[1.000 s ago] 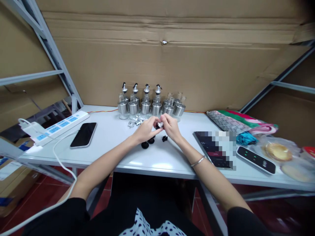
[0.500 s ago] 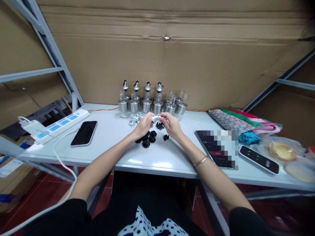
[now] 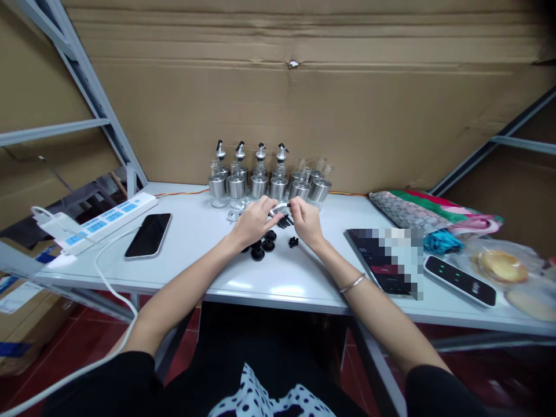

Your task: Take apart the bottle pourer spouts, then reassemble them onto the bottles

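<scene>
Small silver part point(image 3: 278, 209) mostly hidden betw. fingers point(image 3: 266, 204); tablet screen point(image 3: 397, 255) pixelated; food bag point(image 3: 504, 266) blurred.

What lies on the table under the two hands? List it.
Under the left hand and right hand, black round caps and small black bits lie on the white table. The hands hide anything directly beneath.

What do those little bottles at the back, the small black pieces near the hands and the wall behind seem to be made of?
The bottles look like clear glass in shiny metal sleeves, probably steel: see-through necks, bright reflections below. The small black pieces look like matte plastic or rubber; too small to tell which. The wall is brown cardboard, creased and dull. The table has a smooth white top with soft glare, perhaps laminate.
</scene>
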`<state>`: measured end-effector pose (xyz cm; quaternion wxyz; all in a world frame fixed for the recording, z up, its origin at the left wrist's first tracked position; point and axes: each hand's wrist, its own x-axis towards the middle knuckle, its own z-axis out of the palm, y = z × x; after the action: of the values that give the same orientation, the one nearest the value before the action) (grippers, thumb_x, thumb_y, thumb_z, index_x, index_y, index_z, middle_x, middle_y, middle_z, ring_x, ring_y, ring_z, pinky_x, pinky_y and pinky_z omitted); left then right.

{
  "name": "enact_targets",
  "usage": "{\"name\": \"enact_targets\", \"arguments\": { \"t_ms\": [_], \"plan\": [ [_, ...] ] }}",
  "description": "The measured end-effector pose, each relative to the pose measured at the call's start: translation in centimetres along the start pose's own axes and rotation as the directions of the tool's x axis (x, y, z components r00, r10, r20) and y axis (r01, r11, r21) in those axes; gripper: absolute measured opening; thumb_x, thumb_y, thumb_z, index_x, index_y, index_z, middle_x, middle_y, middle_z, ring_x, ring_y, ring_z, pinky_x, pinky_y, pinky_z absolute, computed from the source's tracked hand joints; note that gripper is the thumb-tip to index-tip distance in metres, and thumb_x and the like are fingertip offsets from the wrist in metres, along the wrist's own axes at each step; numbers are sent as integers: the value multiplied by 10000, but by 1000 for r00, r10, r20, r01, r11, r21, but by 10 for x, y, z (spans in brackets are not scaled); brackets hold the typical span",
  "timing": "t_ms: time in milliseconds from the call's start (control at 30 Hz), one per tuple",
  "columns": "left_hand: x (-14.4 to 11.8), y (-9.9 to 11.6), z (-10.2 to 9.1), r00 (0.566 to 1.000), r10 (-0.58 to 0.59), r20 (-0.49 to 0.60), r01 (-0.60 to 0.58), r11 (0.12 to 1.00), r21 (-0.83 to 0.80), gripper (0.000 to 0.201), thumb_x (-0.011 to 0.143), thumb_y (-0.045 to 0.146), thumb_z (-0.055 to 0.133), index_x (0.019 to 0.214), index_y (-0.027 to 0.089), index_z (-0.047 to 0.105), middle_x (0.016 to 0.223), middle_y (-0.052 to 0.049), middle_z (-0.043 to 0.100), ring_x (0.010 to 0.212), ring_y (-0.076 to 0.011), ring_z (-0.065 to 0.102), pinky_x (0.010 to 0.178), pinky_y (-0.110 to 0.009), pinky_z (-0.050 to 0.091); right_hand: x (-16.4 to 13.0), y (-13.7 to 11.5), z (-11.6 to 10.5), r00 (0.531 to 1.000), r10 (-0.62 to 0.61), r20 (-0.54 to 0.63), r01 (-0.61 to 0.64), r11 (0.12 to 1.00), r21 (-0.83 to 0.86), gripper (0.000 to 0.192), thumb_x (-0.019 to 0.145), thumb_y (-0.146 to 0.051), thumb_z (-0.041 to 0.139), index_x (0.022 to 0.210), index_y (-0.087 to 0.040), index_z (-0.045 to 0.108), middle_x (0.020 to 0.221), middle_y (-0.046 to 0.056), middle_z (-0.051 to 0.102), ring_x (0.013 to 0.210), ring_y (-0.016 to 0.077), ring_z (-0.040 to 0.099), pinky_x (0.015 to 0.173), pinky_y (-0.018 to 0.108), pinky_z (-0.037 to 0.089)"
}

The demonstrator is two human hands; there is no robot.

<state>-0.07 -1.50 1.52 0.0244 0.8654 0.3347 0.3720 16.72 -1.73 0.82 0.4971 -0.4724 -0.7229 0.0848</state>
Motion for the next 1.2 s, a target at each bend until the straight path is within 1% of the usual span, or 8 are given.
{"name": "enact_targets", "arguments": {
  "t_ms": [100,200,300,467,667,867,967,1200],
  "plan": [
    [2,-4,-7,998,24,-65,-14,989,145,202,927,307,406,1026,173,521,1007,-76,575,921,-192,547,769,-306,346,5,6,-7,979,132,156,-156,975,158,447,840,-581,382,611,-200,429,510,-25,423,498,106,409,547,247,349],
    [4,-12,-11,997,21,-73,-7,982,187,200,935,284,387,1000,176,543,1030,-79,586,954,-189,542,775,-308,331,10,18,-17,888,181,423,-299,926,233,354,724,-525,562,727,-173,526,529,-30,484,493,102,441,535,241,366],
    [4,-23,-12,998,14,-67,-2,984,176,223,943,306,380,1014,182,551,1063,-75,598,985,-183,539,806,-312,319,12,30,-23,800,183,572,-310,941,133,319,711,-476,563,735,-158,557,528,-30,492,504,102,442,529,239,352],
    [3,-30,-9,997,0,-78,11,989,145,226,938,331,402,1004,189,564,1029,-55,628,994,-172,546,882,-324,291,13,43,-27,793,188,579,-218,976,-18,281,688,-413,542,644,-140,596,596,-1,547,583,113,452,582,250,355],
    [4,-33,-15,995,18,-99,-3,988,157,229,933,340,408,985,189,572,1010,-49,640,957,-166,557,915,-331,283,13,47,-32,737,246,630,-210,969,-133,197,692,-290,502,665,-135,619,591,-12,552,579,108,459,579,239,353],
    [4,-58,-35,957,-125,-262,172,972,162,250,921,363,407,968,184,575,988,-64,642,932,-183,559,891,-336,318,12,45,-31,694,311,649,-250,950,-187,162,694,-243,504,667,-140,626,523,-21,550,495,98,466,545,230,378],
    [4,-62,-36,958,-118,-262,165,972,169,243,916,363,413,941,187,579,969,-60,646,915,-185,563,885,-337,324,12,47,-30,694,267,669,-210,963,-167,169,682,-274,557,669,-140,660,566,-6,597,534,102,487,550,226,386],
    [5,-52,-34,982,-63,-177,95,980,176,210,901,331,434,944,188,582,942,-52,647,874,-176,563,859,-320,342,11,46,-36,556,327,764,-335,930,-153,109,639,-199,577,666,-141,665,577,0,626,484,86,491,531,226,409]
  ]
}}
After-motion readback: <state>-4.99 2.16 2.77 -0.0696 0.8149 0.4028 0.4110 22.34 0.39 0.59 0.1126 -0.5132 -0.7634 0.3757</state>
